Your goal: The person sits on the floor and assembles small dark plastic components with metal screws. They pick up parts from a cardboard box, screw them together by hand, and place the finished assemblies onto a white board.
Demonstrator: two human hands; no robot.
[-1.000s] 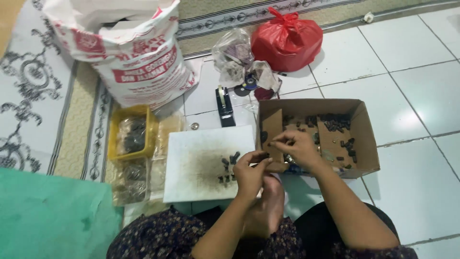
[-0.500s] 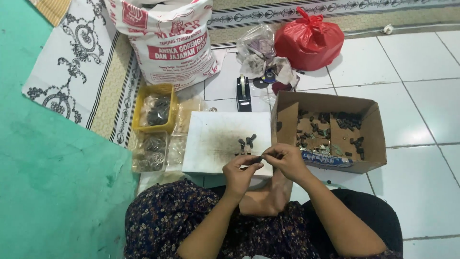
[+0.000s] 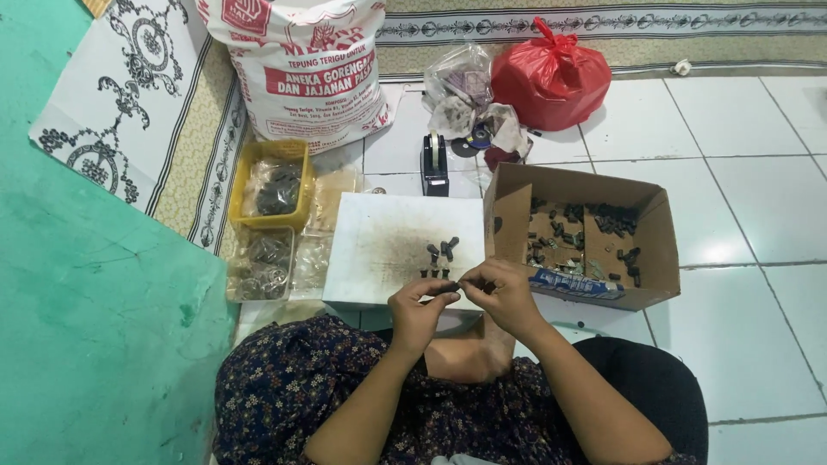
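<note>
Over the near edge of a stained white rectangular board (image 3: 388, 250) lying on the white tiled floor (image 3: 741, 181), the left hand (image 3: 419, 312) and the right hand (image 3: 504, 297) met, fingertips drawn together. Between them sat a small dark piece (image 3: 451, 287), pinched from the left by the left fingers (image 3: 438, 291) and from the right by the right fingers (image 3: 472, 282). Its long axis looked to run roughly left to right, level with the board edge; its exact shape was too small to tell. Just beyond it, on the board, lay a little cluster of similar small dark pieces (image 3: 440, 256). Right of the board, touching it, stood an open brown cardboard box (image 3: 642, 258) with more dark bits scattered inside. Left of the board sat a yellow plastic tray (image 3: 271, 185) and clear plastic bags (image 3: 263, 265) of dark and metallic parts. Farther back stood a black tape dispenser (image 3: 435, 164), a large white printed sack (image 3: 301, 69), and a knotted red plastic bag (image 3: 551, 73).
</note>
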